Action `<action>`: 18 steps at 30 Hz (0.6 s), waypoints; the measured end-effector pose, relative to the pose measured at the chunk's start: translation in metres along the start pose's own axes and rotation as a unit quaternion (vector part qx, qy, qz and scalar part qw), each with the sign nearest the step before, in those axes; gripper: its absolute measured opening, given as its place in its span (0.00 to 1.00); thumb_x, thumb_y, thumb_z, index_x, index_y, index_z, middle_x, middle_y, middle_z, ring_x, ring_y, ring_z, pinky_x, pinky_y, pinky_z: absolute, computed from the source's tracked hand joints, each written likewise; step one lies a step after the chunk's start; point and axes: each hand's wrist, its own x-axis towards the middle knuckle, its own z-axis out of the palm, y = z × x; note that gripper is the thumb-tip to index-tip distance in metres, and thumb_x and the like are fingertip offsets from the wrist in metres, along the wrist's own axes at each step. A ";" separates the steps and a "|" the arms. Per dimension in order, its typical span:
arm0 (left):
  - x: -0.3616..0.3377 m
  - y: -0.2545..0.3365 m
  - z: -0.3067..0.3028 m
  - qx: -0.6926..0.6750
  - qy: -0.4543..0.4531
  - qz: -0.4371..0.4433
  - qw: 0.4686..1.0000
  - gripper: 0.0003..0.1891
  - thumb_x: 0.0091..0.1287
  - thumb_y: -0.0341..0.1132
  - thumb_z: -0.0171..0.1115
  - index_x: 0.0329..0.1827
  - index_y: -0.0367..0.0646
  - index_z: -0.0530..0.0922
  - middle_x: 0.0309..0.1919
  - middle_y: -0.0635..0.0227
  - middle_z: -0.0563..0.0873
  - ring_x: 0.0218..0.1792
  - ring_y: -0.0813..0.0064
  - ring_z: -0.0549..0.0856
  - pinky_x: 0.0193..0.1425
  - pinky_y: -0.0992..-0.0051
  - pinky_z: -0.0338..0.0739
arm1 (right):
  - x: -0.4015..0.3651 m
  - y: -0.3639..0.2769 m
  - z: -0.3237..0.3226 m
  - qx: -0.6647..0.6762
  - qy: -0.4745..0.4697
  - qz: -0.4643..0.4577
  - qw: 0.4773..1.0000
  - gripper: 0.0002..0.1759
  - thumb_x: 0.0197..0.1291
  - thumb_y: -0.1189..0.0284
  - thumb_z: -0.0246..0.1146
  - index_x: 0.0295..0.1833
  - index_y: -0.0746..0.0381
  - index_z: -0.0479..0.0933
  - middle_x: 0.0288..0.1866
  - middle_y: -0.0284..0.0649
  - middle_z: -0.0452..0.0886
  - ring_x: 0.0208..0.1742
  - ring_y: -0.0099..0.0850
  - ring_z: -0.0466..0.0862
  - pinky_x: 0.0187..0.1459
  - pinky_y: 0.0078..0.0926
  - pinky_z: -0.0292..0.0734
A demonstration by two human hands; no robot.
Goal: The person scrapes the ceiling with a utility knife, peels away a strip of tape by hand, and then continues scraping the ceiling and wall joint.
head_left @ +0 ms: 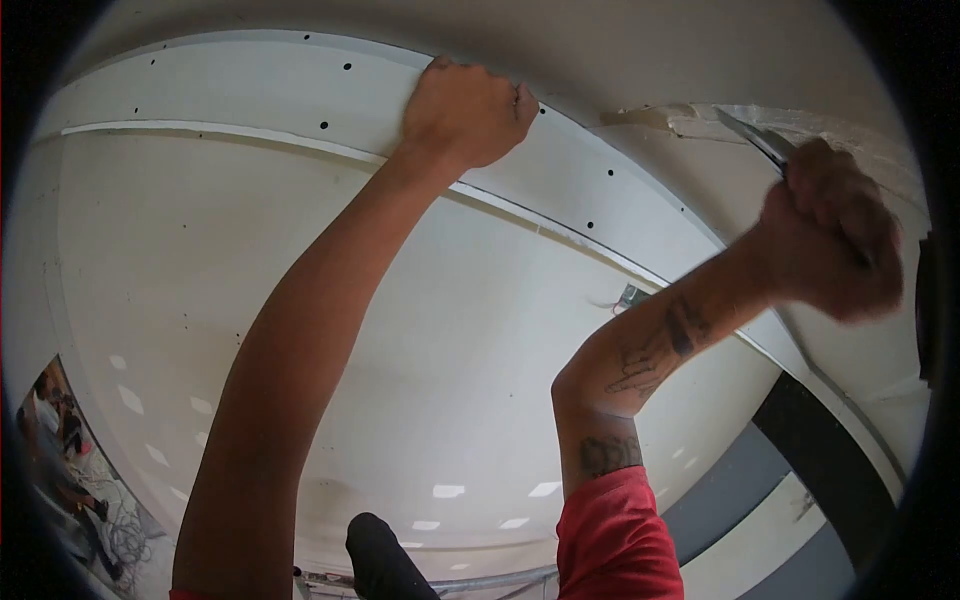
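Note:
Along the upper part of the view runs a long white panel strip dotted with dark screw holes. My left hand rests on its upper edge with the fingers curled over it and nothing else visible in them. On the right, my right hand is closed round a knife-like tool; its pale blade points up and left, beside a rough, torn patch on the grey surface. The handle is mostly hidden by the fingers.
An electrical box with wires sits in the large white wall. People and tangled cables show at the lower left. Dark and grey bands lie lower right. A dark shoe or sock and metal rail appear below.

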 end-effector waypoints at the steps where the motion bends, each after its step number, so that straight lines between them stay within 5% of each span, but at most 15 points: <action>1: -0.002 0.002 0.003 -0.002 -0.004 0.002 1.000 0.26 0.73 0.45 0.50 0.20 0.44 0.88 0.17 0.57 0.85 0.18 0.58 0.83 0.46 0.63 0.81 | -0.002 -0.010 -0.008 0.052 -0.020 -0.017 0.998 0.18 0.55 0.65 0.41 0.13 0.52 0.56 0.10 0.35 0.57 0.14 0.26 0.56 0.22 0.30 0.51; 3: -0.001 -0.001 0.004 0.011 0.026 0.007 1.000 0.26 0.73 0.45 0.50 0.21 0.44 0.88 0.17 0.57 0.85 0.19 0.57 0.83 0.46 0.63 0.81 | -0.005 -0.010 -0.015 0.115 -0.044 -0.061 0.991 0.20 0.58 0.62 0.40 0.14 0.52 0.57 0.11 0.37 0.58 0.15 0.26 0.57 0.24 0.29 0.54; 4: -0.002 -0.001 0.004 0.010 0.024 0.007 1.000 0.26 0.73 0.45 0.50 0.21 0.44 0.88 0.17 0.57 0.85 0.19 0.57 0.83 0.46 0.63 0.81 | 0.000 -0.011 0.021 -0.216 0.144 -0.006 0.966 0.21 0.60 0.61 0.40 0.14 0.53 0.58 0.11 0.37 0.58 0.14 0.27 0.57 0.22 0.30 0.52; 7: 0.000 -0.002 0.006 0.017 0.044 0.007 0.999 0.25 0.72 0.45 0.52 0.20 0.42 0.88 0.17 0.57 0.85 0.18 0.58 0.82 0.44 0.62 0.82 | 0.003 0.001 0.013 -0.086 0.080 0.001 0.993 0.21 0.59 0.62 0.41 0.14 0.54 0.60 0.10 0.36 0.60 0.11 0.28 0.55 0.19 0.30 0.49; 8: 0.000 -0.001 0.004 0.016 0.042 0.007 0.999 0.25 0.72 0.45 0.52 0.20 0.42 0.88 0.17 0.57 0.85 0.18 0.58 0.82 0.44 0.62 0.82 | 0.007 -0.008 0.002 -0.059 -0.010 0.004 0.998 0.19 0.58 0.63 0.42 0.14 0.51 0.59 0.10 0.34 0.59 0.12 0.26 0.57 0.20 0.29 0.52; 10: -0.001 0.000 -0.001 0.026 0.024 0.012 0.999 0.25 0.72 0.45 0.52 0.20 0.42 0.88 0.17 0.56 0.85 0.19 0.58 0.83 0.44 0.62 0.83 | 0.001 -0.020 -0.016 0.092 -0.042 -0.043 0.994 0.20 0.60 0.61 0.42 0.14 0.48 0.61 0.10 0.31 0.62 0.12 0.24 0.60 0.21 0.27 0.56; 11: 0.000 -0.002 -0.004 0.028 0.027 0.010 0.999 0.25 0.72 0.45 0.52 0.20 0.42 0.88 0.17 0.56 0.85 0.19 0.58 0.83 0.44 0.62 0.83 | -0.003 -0.005 -0.020 -0.046 -0.024 -0.081 0.995 0.21 0.62 0.60 0.44 0.15 0.47 0.66 0.10 0.29 0.64 0.12 0.22 0.62 0.23 0.27 0.61; 15: 0.000 -0.002 0.002 0.010 0.015 0.006 1.000 0.25 0.72 0.44 0.51 0.21 0.43 0.88 0.17 0.56 0.86 0.19 0.57 0.83 0.44 0.62 0.82 | 0.007 -0.003 0.002 -0.088 0.018 -0.022 0.996 0.22 0.58 0.61 0.45 0.15 0.57 0.70 0.11 0.37 0.65 0.13 0.28 0.62 0.21 0.29 0.58; 18: -0.002 0.001 -0.003 0.015 0.020 0.012 1.000 0.25 0.72 0.45 0.52 0.20 0.44 0.87 0.17 0.58 0.86 0.19 0.59 0.84 0.45 0.63 0.82 | 0.004 -0.028 -0.012 0.169 -0.021 -0.015 0.985 0.20 0.56 0.64 0.44 0.15 0.56 0.70 0.10 0.39 0.66 0.12 0.28 0.63 0.21 0.31 0.58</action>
